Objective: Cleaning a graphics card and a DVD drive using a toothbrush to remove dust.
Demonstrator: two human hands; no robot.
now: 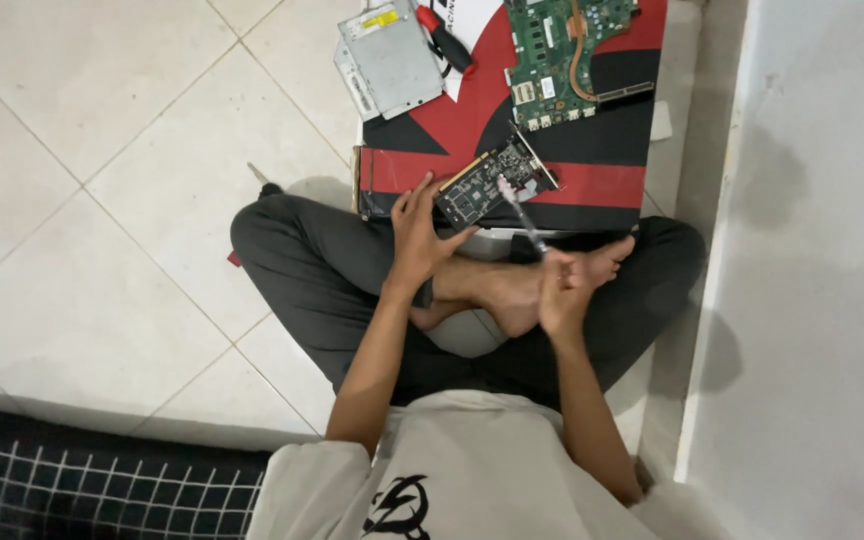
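I sit cross-legged on a tiled floor. My left hand (418,232) grips the near edge of a small dark expansion card (492,180) with a metal bracket, which lies on a red, black and white box (592,150). My right hand (564,290) holds a thin tool with a clear handle (524,214), its tip pointing up at the card's middle.
On the box's far end lies a green laptop motherboard (564,50) with a copper heat pipe. A silver metal drive (388,58) and a red-handled screwdriver (446,40) sit at the box's left corner. A white wall (812,260) runs along the right. A black grid-patterned mat (102,480) is at lower left.
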